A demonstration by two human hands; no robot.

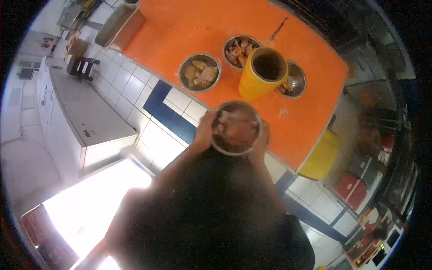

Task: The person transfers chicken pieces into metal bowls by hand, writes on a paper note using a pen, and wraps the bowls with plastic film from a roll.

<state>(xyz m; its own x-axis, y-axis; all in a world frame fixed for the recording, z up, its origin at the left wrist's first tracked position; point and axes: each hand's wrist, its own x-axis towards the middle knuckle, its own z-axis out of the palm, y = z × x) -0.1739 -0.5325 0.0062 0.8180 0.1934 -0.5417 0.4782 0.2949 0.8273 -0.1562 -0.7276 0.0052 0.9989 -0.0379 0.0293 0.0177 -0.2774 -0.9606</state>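
A round metal bowl of pinkish raw meat is held at the near edge of the orange table. My left hand grips its left side and my right hand its right side. Just beyond it on the table stands a yellow cylindrical container with a dark inside. Three more metal bowls surround that container: one with yellowish meat pieces to the left, one with reddish pieces behind, and one at the right, partly hidden by the container.
A rectangular metal tray sits at the table's far left corner. White chest-like units line the left. A yellow object is beside the table's right edge, with a red container beyond it.
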